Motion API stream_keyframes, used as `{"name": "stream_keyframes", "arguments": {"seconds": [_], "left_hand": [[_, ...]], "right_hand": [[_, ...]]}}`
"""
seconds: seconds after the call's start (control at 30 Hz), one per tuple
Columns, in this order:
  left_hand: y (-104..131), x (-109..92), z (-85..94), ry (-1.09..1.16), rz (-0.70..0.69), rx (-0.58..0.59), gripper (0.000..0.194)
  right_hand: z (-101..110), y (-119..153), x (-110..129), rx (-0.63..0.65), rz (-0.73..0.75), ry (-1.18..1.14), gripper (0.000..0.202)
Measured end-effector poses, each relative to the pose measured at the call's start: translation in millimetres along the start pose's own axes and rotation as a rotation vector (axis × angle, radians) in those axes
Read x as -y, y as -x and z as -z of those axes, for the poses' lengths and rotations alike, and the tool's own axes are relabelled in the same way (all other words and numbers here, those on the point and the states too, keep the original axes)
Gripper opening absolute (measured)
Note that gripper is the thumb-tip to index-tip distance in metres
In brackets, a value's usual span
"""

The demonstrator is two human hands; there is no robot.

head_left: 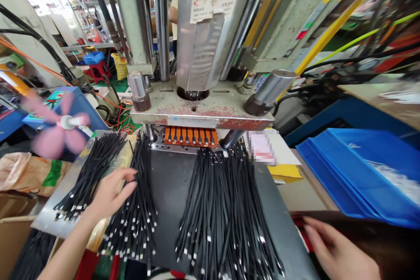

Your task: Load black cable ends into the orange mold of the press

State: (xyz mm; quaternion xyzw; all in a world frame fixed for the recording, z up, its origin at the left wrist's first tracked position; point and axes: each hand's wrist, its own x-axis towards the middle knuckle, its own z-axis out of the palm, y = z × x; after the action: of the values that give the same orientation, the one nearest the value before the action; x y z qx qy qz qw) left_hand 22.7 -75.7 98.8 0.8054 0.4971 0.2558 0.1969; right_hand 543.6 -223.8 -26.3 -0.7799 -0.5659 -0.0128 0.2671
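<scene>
My left hand (111, 193) hovers over the left piles of flat black cables (131, 210), thumb and forefinger apart, with nothing seen between them. To the right of the table's edge, my right hand (341, 249) has its fingers stretched out and appears to hold nothing; part of it runs out of view. A larger pile of black cables (226, 210) with silvery connector ends lies on the dark worktable (169, 183). Behind it, an orange mould (190, 135) with several black cable ends lying in its slots sits in the press (203, 107).
A pink fan (67, 122) stands at the left, its blades blurred. Blue trays (354, 175) are stacked at the right, beside papers and a yellow sheet (285, 171). The press's steel posts (233, 138) flank the mould. Cardboard boxes (16, 240) sit at lower left.
</scene>
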Motion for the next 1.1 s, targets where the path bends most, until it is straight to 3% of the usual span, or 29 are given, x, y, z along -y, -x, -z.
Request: {"name": "stream_keyframes", "arguments": {"seconds": [0.07,0.1,0.17,0.27,0.37,0.47,0.53,0.63,0.77,0.9,1.0,1.1], "left_hand": [[-69.9,-25.2,-24.5,0.072,-0.158,0.367,0.019],[-99.3,-35.0,-37.8,0.112,-0.215,0.489,0.019],[-143.6,-48.5,-59.8,0.131,-0.252,0.587,0.019],[-173.4,-58.6,-70.4,0.141,-0.269,0.573,0.02],[-170.3,-61.2,-53.5,0.263,-0.283,0.365,0.024],[-154.1,-49.8,-22.5,0.403,-0.234,0.244,0.031],[-141.5,-31.7,-2.8,0.275,-0.065,0.212,0.031],[-121.9,3.3,11.8,-0.135,0.265,0.097,0.03],[-100.9,35.1,-7.6,-0.342,0.474,0.042,0.037],[-97.2,42.0,-38.8,-0.372,0.594,0.012,0.038],[-102.4,44.5,-47.1,-0.296,0.593,0.015,0.027],[-104.1,42.7,-44.6,-0.169,0.507,0.01,0.023]], "right_hand": [[-5.9,-23.9,29.7,-0.009,0.023,-0.085,0.031],[-8.5,-36.5,50.7,0.0,0.091,-0.138,0.029],[-14.4,-58.4,99.4,0.092,0.322,-0.204,0.027],[-29.2,-75.2,165.3,0.282,0.638,-0.164,0.025],[-47.5,-76.9,200.8,0.356,0.838,-0.052,0.029],[-59.5,-77.0,211.9,0.356,0.981,0.005,0.039],[-61.8,-78.3,213.1,0.342,1.034,0.039,0.038],[-58.4,-78.7,209.5,0.325,1.069,0.092,0.028],[-49.3,-70.5,192.8,0.263,1.109,0.069,0.027],[-35.0,-57.4,170.5,0.156,1.1,0.036,0.035],[-20.6,-52.2,158.5,0.073,1.074,0.057,0.037],[-10.8,-53.5,152.5,-0.002,1.054,0.058,0.038]]}}
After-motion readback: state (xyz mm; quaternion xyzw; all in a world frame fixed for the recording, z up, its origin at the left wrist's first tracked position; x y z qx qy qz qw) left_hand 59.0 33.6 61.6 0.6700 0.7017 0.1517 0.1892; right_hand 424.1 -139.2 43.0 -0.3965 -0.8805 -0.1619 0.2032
